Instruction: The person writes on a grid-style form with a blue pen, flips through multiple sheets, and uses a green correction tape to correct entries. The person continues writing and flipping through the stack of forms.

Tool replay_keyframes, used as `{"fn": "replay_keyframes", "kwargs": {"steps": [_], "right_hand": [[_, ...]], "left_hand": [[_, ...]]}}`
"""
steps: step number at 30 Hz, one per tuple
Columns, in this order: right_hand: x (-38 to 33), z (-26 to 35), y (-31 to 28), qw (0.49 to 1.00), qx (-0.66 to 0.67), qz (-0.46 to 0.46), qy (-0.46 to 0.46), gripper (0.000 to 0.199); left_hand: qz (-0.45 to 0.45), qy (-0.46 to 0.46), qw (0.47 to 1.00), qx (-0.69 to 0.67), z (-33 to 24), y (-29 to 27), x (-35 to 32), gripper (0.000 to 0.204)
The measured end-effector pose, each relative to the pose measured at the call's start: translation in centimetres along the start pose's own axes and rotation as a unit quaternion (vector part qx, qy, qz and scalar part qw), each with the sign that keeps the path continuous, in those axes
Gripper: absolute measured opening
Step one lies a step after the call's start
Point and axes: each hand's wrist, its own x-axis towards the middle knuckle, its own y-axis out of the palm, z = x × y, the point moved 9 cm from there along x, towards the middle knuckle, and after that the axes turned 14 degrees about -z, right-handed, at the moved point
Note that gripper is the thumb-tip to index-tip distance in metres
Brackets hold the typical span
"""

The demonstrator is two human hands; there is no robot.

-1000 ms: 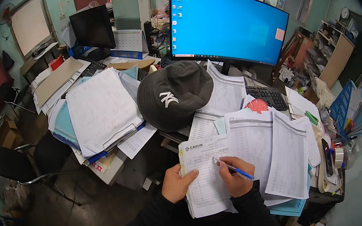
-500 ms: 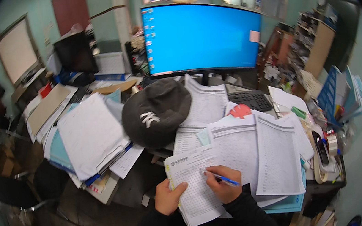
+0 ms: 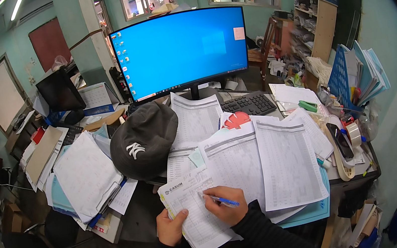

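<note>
My left hand (image 3: 170,228) grips the left edge of a pad of printed forms (image 3: 205,239), its thumb lying on the top sheet. Between the fingers of my right hand (image 3: 232,209) is a blue pen (image 3: 228,201), the tip at the upper part of the sheet. That hand rests over the pad's right side. The pad is tilted and lies against the desk's near edge. Just beyond it spread several printed sheets (image 3: 290,162), partly over a light blue folder (image 3: 317,211). A dark cap (image 3: 151,130) with a white emblem sits behind the pad to the left.
A wide monitor (image 3: 178,50) with a blue screen stands at the back, a black keyboard (image 3: 249,104) before it. Paper stacks (image 3: 86,172) lie left. To the right are a phone (image 3: 340,139), a tape roll (image 3: 353,133) and a blue file holder (image 3: 341,73). A black chair (image 3: 32,243) stands lower left.
The whole view has shifted, so the desk things appear further left and more of the room's right side shows. Both hands keep their hold on the pad and the pen.
</note>
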Motion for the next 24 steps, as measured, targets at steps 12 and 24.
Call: {"fn": "replay_keyframes", "kwargs": {"steps": [12,24], "right_hand": [[0.6,-0.3,0.1,0.999,-0.016,-0.012,-0.028,0.014],[-0.4,-1.1,0.6,1.000,-0.023,-0.010,-0.004,0.012]], "left_hand": [[-0.001,0.036,0.998,0.052,-0.6,0.1,0.6,0.033],[0.009,-0.016,1.000,-0.019,-0.6,0.5,-0.4,0.028]]}}
